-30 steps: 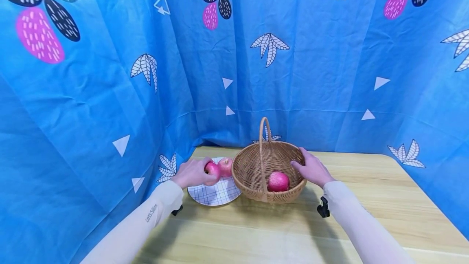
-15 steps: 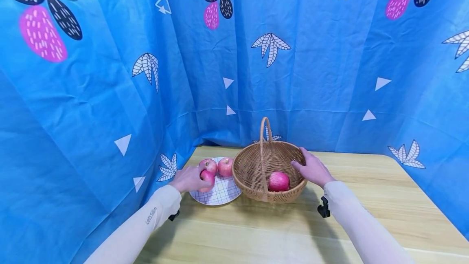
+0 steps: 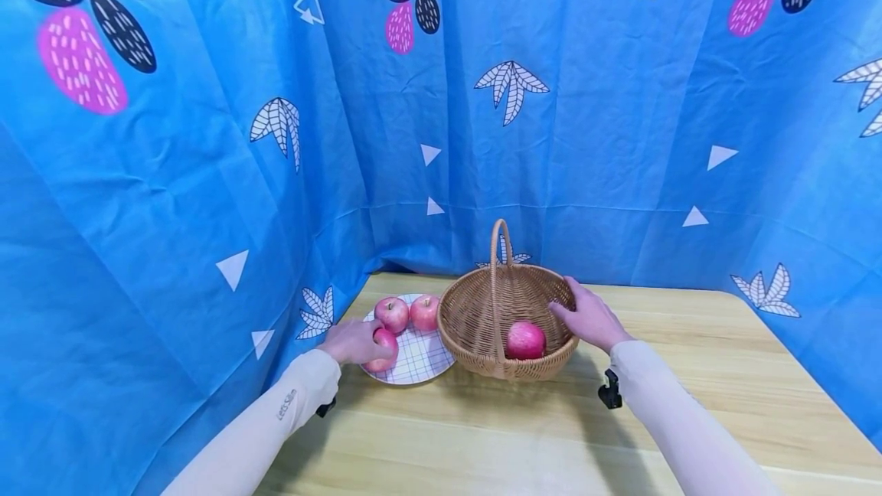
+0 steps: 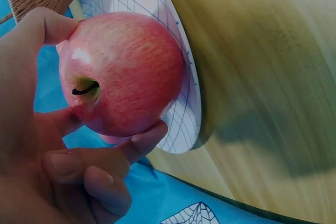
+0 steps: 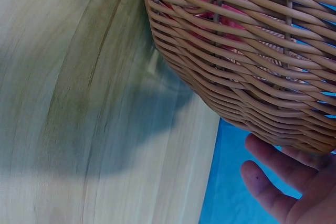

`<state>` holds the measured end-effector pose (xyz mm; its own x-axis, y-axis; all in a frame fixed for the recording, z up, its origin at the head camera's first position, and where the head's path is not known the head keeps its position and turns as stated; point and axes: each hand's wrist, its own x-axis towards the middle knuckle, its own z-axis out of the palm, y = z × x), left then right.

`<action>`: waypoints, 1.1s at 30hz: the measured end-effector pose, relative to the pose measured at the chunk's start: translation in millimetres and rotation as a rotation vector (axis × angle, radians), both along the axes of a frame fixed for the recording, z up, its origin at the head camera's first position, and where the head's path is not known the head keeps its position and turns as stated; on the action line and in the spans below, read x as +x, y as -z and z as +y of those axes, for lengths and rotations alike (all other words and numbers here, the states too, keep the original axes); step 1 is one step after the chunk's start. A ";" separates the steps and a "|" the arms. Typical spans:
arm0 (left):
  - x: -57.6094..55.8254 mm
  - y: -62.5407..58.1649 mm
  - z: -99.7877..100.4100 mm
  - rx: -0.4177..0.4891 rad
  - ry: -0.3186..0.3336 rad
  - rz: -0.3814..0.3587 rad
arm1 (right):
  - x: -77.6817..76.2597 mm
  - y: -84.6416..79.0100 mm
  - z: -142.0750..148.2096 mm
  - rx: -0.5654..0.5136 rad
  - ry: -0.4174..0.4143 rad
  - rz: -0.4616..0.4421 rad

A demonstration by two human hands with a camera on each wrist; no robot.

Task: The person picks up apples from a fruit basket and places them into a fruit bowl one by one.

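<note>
My left hand pinches a red apple between thumb and fingers, at the near left side of a round plate with a blue grid pattern. The left wrist view has this apple large, stem toward the camera; whether it bears on the plate is hard to tell. Farther back on the plate are a second apple and a third apple. To the right stands a wicker basket with another apple inside. My right hand grips the basket's right rim, thumb inside.
The basket's tall arched handle rises over its middle, and its left side overlaps the plate's edge. A pale wooden table lies under everything. Blue patterned cloth hangs behind and along the left side.
My left hand has shifted left and toward me with its apple, from beside the rear apple to the plate's near left part. The right hand and basket stay put.
</note>
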<state>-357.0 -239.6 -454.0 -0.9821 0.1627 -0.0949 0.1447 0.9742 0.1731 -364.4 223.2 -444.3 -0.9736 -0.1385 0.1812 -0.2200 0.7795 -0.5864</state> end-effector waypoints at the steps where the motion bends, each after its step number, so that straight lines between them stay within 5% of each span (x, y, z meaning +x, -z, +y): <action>1: -0.4 0.3 0.1 -0.002 0.000 -0.003 | 0.2 0.2 0.0 -0.001 0.001 -0.002; 33: -6.6 3.4 6.0 0.060 -0.047 0.023 | -2.9 4.0 2.6 -0.008 -0.003 -0.001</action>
<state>-363.6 -233.6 -457.4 -0.9906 0.1213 -0.0637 0.1039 0.9681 0.2282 -367.2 225.8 -448.2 -0.9734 -0.1395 0.1817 -0.2217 0.7740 -0.5931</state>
